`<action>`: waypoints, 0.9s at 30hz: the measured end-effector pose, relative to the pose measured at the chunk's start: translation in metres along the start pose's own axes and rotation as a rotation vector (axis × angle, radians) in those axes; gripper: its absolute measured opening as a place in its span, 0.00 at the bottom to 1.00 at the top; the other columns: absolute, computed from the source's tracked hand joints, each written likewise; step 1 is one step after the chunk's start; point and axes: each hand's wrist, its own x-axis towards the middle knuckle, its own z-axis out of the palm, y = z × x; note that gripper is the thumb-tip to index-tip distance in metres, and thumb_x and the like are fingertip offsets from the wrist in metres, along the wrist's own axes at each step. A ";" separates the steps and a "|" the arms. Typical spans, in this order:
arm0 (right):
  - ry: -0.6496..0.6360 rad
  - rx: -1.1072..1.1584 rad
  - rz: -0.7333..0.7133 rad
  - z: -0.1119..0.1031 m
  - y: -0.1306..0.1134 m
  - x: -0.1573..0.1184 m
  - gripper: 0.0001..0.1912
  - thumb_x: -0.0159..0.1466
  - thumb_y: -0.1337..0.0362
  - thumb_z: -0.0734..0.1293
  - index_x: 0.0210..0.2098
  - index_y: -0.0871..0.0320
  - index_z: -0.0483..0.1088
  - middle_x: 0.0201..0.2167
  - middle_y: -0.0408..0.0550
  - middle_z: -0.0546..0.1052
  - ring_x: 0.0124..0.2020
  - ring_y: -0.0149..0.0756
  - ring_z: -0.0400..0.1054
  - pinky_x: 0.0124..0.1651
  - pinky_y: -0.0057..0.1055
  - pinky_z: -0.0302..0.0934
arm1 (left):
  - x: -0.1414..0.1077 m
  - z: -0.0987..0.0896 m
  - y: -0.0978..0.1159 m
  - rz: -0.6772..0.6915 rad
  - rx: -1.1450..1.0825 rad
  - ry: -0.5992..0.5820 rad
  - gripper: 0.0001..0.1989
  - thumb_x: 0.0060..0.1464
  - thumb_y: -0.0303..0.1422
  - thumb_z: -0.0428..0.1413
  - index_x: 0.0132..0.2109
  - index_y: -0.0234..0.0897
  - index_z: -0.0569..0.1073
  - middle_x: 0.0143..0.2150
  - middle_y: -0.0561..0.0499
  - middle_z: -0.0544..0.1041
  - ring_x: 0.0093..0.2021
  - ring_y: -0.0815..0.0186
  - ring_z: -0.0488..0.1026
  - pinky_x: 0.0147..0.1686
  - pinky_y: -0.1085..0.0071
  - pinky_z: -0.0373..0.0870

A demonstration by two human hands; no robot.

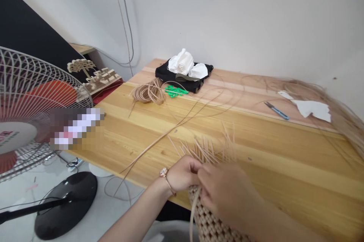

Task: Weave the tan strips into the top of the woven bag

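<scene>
A woven piece (pixel 212 221) of pale brown strands lies at the bottom centre, over the table's front edge. Loose strand ends (pixel 206 151) fan out from its far side. My left hand (pixel 183 173), with a watch at the wrist, has its fingers closed on the rim of the weave. Against it, my right hand (pixel 227 185) is slightly blurred, its fingers pinched at the same rim. A flat strand (pixel 193 211) hangs down from between the hands. The fingertips and exactly what they pinch are partly hidden.
On the wooden table (pixel 284 158) lie a strand coil (pixel 149 92), green ties (pixel 175 91), a black bag (pixel 182 82) with white tissue, blue-handled snips (pixel 277 111), white paper (pixel 313 109) and long strands (pixel 162 135). A fan (pixel 34 120) stands at the left.
</scene>
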 end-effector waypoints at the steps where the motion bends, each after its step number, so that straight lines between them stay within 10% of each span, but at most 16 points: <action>1: 0.006 0.100 0.103 -0.004 0.006 -0.001 0.04 0.48 0.70 0.64 0.25 0.59 0.70 0.20 0.45 0.72 0.20 0.33 0.63 0.21 0.28 0.46 | 0.001 -0.001 -0.001 0.008 0.003 -0.004 0.02 0.33 0.23 0.57 0.21 0.29 0.75 0.18 0.54 0.71 0.21 0.74 0.63 0.25 0.77 0.58; 9: -0.049 0.739 0.434 0.002 0.040 -0.018 0.11 0.55 0.67 0.59 0.26 0.54 0.74 0.26 0.44 0.76 0.28 0.33 0.68 0.30 0.27 0.58 | 0.002 -0.005 -0.005 -0.002 0.023 0.003 0.08 0.35 0.30 0.62 0.27 0.30 0.78 0.21 0.52 0.74 0.22 0.74 0.64 0.27 0.76 0.60; 17: -0.007 0.707 0.476 0.013 0.039 -0.025 0.11 0.55 0.67 0.59 0.27 0.56 0.74 0.28 0.46 0.77 0.31 0.36 0.69 0.36 0.33 0.61 | -0.002 -0.001 0.000 -0.031 0.063 -0.002 0.07 0.36 0.27 0.58 0.27 0.31 0.77 0.22 0.53 0.72 0.23 0.73 0.64 0.26 0.77 0.59; 27: -0.144 1.211 0.726 0.009 0.045 -0.027 0.14 0.57 0.58 0.59 0.23 0.60 0.68 0.12 0.38 0.65 0.09 0.20 0.51 0.13 0.20 0.41 | 0.000 0.003 -0.004 -0.004 0.168 0.010 0.11 0.35 0.34 0.62 0.26 0.29 0.74 0.20 0.54 0.69 0.21 0.75 0.61 0.23 0.78 0.57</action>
